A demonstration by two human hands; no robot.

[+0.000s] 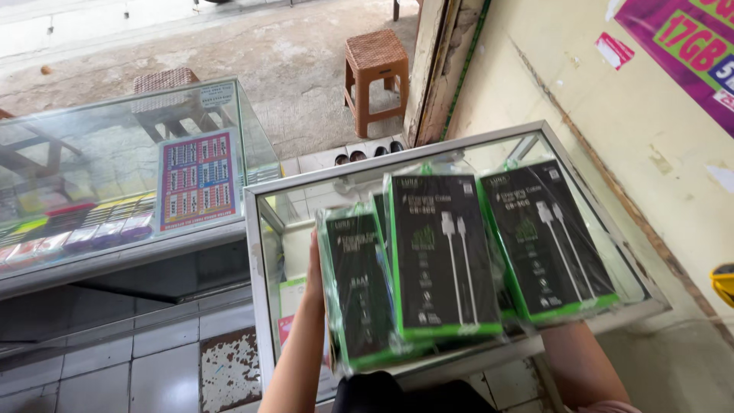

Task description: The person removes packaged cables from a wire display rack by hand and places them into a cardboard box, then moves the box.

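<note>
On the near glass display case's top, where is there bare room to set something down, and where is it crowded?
The glass-topped metal-framed display case has bare glass along its far edge and down its left side, beside the left hand. The middle and right are crowded with plastic-wrapped black-and-green cable boxes, more at right. The right hand is hidden.

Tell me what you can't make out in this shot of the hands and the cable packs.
Head view only:
- Right hand: hidden under the wrapped cable packs; only the forearm shows.
- Left hand: mostly behind the left pack; grip unclear.
- Glass counter contents: blurred by reflections.
</note>
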